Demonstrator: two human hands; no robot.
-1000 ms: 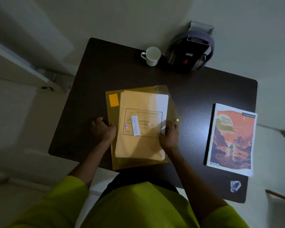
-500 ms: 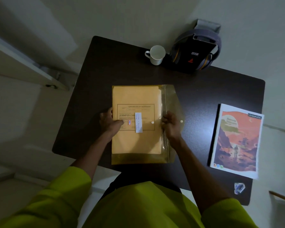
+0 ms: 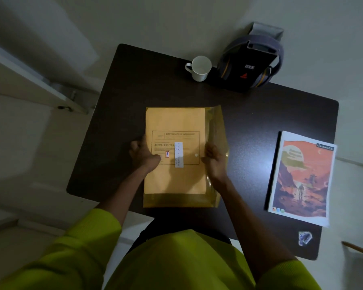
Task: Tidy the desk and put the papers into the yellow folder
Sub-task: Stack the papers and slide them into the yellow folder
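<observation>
Yellow folder (image 3: 182, 200) flat at the middle of the dark table (image 3: 122, 97), its lower end reaching the near edge. Papers (image 3: 175, 122) now fully inside and squared to the folder; a second ago tilted, with a white corner jutting out on the right. Top sheet framed like a certificate, seen through the translucent cover, with a white label strip (image 3: 179, 154) across the middle. Flap (image 3: 217, 126) open on the folder's right side, lying toward the right edge of the table, not yet closed.

Left hand (image 3: 144, 154) curled over the folder's left edge, thumb on top, pressing down; moved inward since the earlier frame. Right hand (image 3: 215, 161) curled at the folder's open right side where the flap begins, fingers pinching the plastic edge there.

White mug (image 3: 199, 68) near the far edge, well apart from the folder. Black bag (image 3: 249, 63) with headphones around it just right of the mug, at the far edge. Notebook (image 3: 302, 178) with an orange illustrated cover along the right edge, apart from the flap, a bare strip of table between. Small crumpled wrapper (image 3: 304, 238) near the near right corner.

Open table surface left of the folder up to the left edge, and between the folder and the mug. Green sleeves at the bottom of the view.
</observation>
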